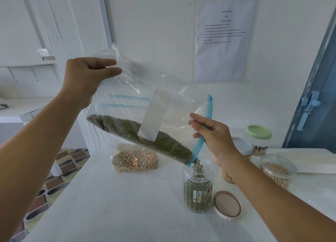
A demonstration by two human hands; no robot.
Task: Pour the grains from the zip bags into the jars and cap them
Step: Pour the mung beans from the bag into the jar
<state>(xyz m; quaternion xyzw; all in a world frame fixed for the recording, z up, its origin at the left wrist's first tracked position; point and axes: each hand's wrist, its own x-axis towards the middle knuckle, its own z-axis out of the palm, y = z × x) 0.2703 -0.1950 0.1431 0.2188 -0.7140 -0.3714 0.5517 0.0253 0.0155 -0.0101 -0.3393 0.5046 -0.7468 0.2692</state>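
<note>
1. Zip bag (145, 114) of green grains, tilted above the bench (127, 205), streams from its low corner into the open jar (198, 187) near the right edge.
2. Left hand (85, 78) pinches the raised bottom corner; right hand (216, 140) grips the blue zip edge.
3. Pouring step; jar roughly two-thirds full.
4. Next, I'd judge: level the bag, then fit the lid (227, 207) just beside the jar.
</note>
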